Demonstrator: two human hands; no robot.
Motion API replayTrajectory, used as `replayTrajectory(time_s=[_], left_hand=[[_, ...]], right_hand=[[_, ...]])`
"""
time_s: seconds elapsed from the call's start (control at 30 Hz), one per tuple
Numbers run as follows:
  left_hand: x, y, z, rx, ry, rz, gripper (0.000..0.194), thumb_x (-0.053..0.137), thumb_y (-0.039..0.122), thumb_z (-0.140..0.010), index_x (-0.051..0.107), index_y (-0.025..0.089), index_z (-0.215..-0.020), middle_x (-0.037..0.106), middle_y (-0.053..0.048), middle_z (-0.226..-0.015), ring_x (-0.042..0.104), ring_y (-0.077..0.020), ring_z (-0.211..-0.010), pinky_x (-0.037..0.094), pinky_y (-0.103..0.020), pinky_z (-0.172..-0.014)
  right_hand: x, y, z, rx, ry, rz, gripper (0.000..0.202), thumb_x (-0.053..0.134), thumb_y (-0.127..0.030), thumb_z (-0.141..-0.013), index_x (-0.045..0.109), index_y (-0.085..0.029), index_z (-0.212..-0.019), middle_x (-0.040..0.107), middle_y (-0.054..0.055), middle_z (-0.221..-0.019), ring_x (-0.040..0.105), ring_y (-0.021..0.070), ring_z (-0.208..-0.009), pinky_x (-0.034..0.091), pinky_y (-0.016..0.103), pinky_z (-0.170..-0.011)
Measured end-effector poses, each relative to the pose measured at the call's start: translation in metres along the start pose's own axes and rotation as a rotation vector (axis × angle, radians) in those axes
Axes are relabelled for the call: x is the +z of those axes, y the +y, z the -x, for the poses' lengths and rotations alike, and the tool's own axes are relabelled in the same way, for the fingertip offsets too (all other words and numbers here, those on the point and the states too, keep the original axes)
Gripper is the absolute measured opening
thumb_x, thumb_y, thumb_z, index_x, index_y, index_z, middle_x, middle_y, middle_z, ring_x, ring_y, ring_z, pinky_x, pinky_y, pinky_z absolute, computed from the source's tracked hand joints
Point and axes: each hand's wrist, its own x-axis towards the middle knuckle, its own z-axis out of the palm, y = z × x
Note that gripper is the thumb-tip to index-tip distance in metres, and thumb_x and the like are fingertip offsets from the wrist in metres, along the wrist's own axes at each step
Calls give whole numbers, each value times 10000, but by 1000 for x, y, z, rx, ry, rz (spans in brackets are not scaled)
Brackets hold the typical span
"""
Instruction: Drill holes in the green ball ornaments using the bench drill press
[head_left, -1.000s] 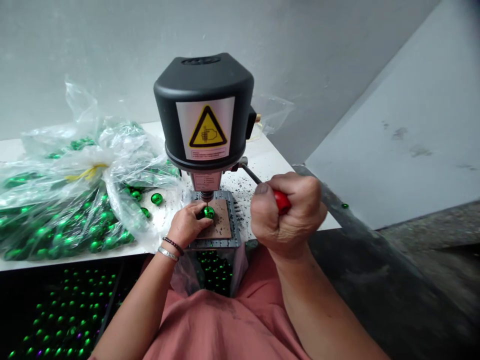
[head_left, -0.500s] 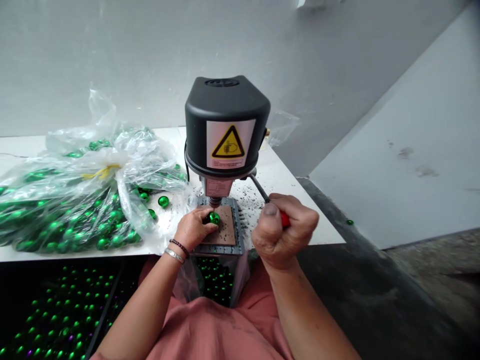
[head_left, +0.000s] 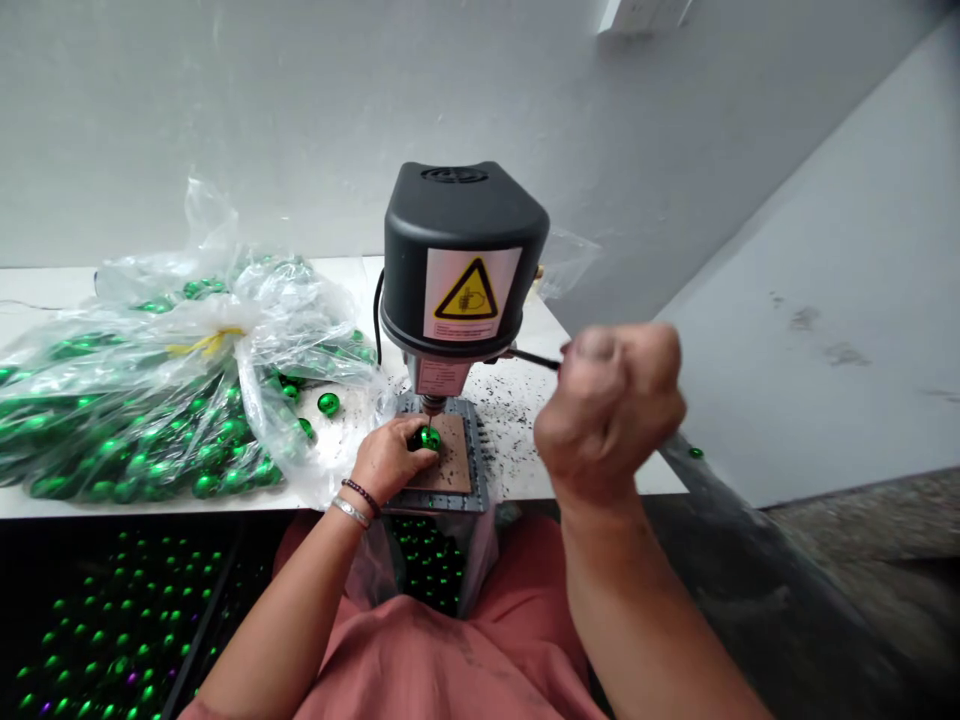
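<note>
Head view: The left hand (head_left: 388,458) pinches a green ball (head_left: 430,439) between thumb and fingers, the gap narrow; the ball sits at the fingertips, on a brown board (head_left: 452,468). The board lies on the metal base (head_left: 481,490) of a black drill press (head_left: 463,212). Directly above the ball and beside the fingertips is the drill bit (head_left: 430,421); whether it touches is unclear. The right hand (head_left: 611,410) is closed around the end of the lever (head_left: 536,358), its grip hidden by the fingers. Left of the left fingers, a loose ball (head_left: 328,404) and a plastic bag (head_left: 142,400) of green balls rest on the white table (head_left: 521,480). Dark shavings (head_left: 504,405) lie beyond and right of the left fingertips.
</note>
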Motion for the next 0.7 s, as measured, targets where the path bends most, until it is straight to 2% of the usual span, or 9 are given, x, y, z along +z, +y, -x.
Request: replayTrajectory(time_s=[0.07, 0.17, 0.3, 0.37, 0.4, 0.47, 0.57, 0.63, 0.7], left_hand=[[-2, 2, 3, -13, 16, 5, 378, 641, 310, -692, 637, 226, -1061, 663, -45, -1074, 606, -199, -965, 444, -295, -855], [-12, 4, 12, -12, -16, 36, 354, 627, 334, -706, 650, 204, -1035, 672, -52, -994, 611, -196, -903, 454, -293, -811], [-30, 3, 28, 58, -284, 222, 423, 680, 401, -657, 663, 204, -1031, 683, -35, -955, 610, -189, -875, 459, -276, -778], [-34, 2, 32, 0, -333, 372, 509, 710, 432, -619, 652, 183, -1060, 685, -47, -960, 609, -192, -874, 461, -276, -767], [-35, 1, 32, -63, -303, 458, 518, 704, 452, -622, 652, 166, -1051, 685, -54, -938, 608, -189, -852, 462, -274, -750], [-33, 0, 29, -222, -159, 683, 494, 645, 519, -667, 656, 141, -985, 675, -56, -861, 601, -163, -759, 463, -266, -682], [-29, -1, 22, -490, 23, 1148, 521, 493, 643, -730, 602, 140, -812, 619, -39, -741, 555, -116, -595, 448, -250, -545], [-28, 0, 18, -625, 17, 1416, 501, 454, 641, -759, 542, 148, -736, 585, -32, -693, 550, -110, -575, 458, -246, -520], [-28, 1, 17, -682, 0, 1544, 370, 509, 509, -796, 521, 149, -708, 567, -23, -664, 563, -109, -606, 486, -246, -562]], right_hand=[[9, -3, -29, 56, -42, 19, 353, 281, -377, -907, 354, -174, -628, 317, -40, -562, 341, 44, -536, 307, 226, -565], [26, 1, -60, 181, -149, 23, 387, 265, -457, -886, 311, -180, -619, 289, -49, -571, 265, 37, -551, 252, 232, -585], [40, 8, -72, 286, -188, 15, 348, 359, -352, -877, 259, -181, -591, 283, -55, -577, 221, 44, -578, 212, 239, -603], [42, 9, -72, 325, -190, -12, 357, 386, -289, -874, 230, -184, -571, 252, -56, -576, 215, 47, -576, 213, 238, -605], [43, 8, -72, 334, -188, -32, 362, 397, -269, -871, 224, -186, -564, 241, -57, -574, 215, 48, -572, 216, 238, -604], [43, 7, -73, 344, -178, -79, 367, 416, -247, -865, 224, -191, -557, 230, -59, -569, 220, 50, -565, 224, 237, -600], [43, 7, -72, 330, -167, -124, 360, 419, -248, -864, 228, -194, -563, 237, -60, -566, 232, 49, -568, 237, 231, -598], [43, 7, -72, 330, -160, -138, 359, 427, -243, -861, 227, -192, -566, 236, -61, -566, 233, 47, -572, 238, 225, -603], [43, 8, -71, 343, -155, -163, 358, 438, -248, -857, 233, -191, -568, 231, -61, -567, 232, 46, -573, 238, 223, -606]])
